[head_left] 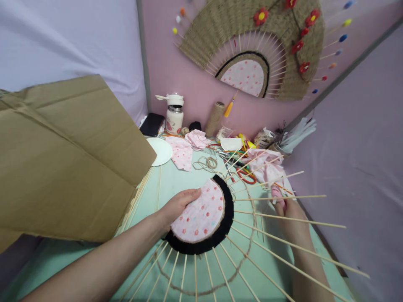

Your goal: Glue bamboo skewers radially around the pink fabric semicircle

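Note:
My left hand grips the straight edge of a half-round fan base, thumb on top of its pink flower-print cloth. A black band borders the curve, and thin wooden sticks spread out from it. A strand of brown twine runs in an arc across the sticks. Behind the sticks on the right, my right hand is closed around a small pink object whose kind I cannot make out. It lies close to a crumpled pink cloth.
A large cardboard sheet stands at the left. Red-handled scissors, loose twine, a white flask, a phone and a twine roll lie or stand behind. A finished woven fan hangs on the pink wall.

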`<state>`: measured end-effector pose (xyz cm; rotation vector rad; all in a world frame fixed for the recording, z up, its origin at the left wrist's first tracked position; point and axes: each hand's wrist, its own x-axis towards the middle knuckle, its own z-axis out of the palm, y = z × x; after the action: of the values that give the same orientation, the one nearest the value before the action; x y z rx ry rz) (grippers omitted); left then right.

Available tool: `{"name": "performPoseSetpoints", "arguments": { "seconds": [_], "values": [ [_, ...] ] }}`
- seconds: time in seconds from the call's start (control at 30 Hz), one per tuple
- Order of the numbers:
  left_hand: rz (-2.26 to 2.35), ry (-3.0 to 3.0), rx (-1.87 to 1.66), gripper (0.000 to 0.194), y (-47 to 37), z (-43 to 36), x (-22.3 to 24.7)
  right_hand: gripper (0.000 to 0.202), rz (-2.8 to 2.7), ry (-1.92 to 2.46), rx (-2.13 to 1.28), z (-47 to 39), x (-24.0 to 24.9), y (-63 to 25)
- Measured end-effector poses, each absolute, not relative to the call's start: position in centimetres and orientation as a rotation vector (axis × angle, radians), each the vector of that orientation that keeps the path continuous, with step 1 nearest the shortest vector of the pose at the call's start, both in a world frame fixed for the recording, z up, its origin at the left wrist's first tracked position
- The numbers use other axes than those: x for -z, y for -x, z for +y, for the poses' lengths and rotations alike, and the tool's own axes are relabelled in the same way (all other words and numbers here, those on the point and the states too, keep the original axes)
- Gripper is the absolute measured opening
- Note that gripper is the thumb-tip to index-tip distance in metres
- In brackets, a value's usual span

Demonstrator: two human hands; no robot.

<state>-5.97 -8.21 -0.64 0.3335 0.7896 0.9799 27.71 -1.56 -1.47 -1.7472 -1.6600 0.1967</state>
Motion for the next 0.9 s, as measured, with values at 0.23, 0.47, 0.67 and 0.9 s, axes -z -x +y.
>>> {"name": "performPoseSetpoints", "arguments": {
  "seconds": [0.23,0.47,0.67,0.9],
  "values": [
    [0.816,-0.330,-0.962,0.015,5.8,-8.3,0.4,0.025,-1.632,1.891,-0.054,-1.9,2.3,-31.4],
    [0.821,-0.334,-0.952,0.014,5.9,-8.4,0.4,0.033,-1.874,1.471,-0.555,-1.3,-1.9,-22.0],
    [0.797,-0.346,-0.977,0.016,6.1,-8.4,-0.1,0.039,-1.886,0.971,-1.771,1.7,-0.8,-16.3],
    [0.781,-0.340,-0.974,0.025,6.2,-8.5,-0.1,0.043,-1.734,0.875,-1.774,7.3,0.5,-19.0]
  ]
}}
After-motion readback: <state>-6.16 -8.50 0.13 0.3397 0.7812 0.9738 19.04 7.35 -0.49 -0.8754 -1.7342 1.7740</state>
